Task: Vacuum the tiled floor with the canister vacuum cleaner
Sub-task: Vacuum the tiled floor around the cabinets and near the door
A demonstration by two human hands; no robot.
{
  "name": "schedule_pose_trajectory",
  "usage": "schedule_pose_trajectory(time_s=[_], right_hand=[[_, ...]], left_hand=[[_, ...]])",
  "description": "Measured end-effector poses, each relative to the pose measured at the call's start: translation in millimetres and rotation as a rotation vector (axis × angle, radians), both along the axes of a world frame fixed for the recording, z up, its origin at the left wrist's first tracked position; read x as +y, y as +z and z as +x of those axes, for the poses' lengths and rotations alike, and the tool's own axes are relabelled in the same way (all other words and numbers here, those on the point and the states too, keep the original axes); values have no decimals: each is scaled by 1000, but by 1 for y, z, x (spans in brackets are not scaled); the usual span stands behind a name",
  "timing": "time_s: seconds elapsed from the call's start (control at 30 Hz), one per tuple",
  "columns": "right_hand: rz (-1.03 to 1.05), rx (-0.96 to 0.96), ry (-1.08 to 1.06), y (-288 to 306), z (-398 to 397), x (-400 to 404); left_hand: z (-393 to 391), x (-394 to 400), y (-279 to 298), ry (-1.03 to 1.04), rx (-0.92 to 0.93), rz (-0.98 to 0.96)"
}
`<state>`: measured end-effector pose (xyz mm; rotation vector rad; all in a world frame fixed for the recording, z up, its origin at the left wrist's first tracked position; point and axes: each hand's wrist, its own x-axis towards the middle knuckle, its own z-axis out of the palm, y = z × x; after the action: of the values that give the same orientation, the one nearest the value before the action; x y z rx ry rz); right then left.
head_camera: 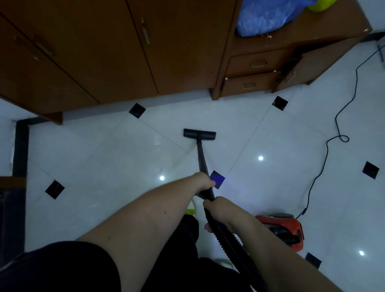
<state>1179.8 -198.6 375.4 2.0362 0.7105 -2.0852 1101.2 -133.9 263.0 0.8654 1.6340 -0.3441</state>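
Observation:
A black vacuum wand point(200, 156) runs from my hands down to a flat black floor nozzle point(199, 134) that lies on the white tiled floor point(98, 155), a short way in front of the wooden wardrobe. My left hand point(200, 182) grips the wand's upper end. Just behind it, my right hand point(219, 211) grips the handle where the ribbed black hose point(229, 240) begins. The hose runs back past my right arm. The red canister point(281, 228) sits on the floor to my right.
A brown wardrobe point(92, 44) and a drawer unit point(252, 75) line the far side. The black power cord point(326, 149) snakes across the floor on the right to the canister. A dark mat or furniture edge point(5, 215) is at the left. A blue bag point(265, 14) sits on the unit.

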Motion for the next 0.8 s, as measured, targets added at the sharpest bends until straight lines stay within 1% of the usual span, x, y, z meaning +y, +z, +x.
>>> schedule_pose_trajectory(time_s=[0.1, 0.2, 0.3, 0.47, 0.57, 0.67, 0.8], right_hand=[[-9, -10, 6, 1, 4, -3], [-24, -26, 59, 5, 11, -17], [-18, -28, 122, 8, 23, -43], [-3, -52, 214, 18, 50, -96], [55, -85, 349, 20, 69, -130], [30, -86, 332, 20, 89, -165], [37, -113, 355, 19, 110, -199]], left_hand=[[4, -3, 0, 26, -10, -7], [10, -22, -3, 74, -20, -22], [19, -52, -1, 158, -74, -52], [42, -113, 9, 201, -98, -60], [61, -149, 11, 268, -141, -115], [81, -185, 9, 307, -160, -143], [103, -223, -14, 326, -144, -157]])
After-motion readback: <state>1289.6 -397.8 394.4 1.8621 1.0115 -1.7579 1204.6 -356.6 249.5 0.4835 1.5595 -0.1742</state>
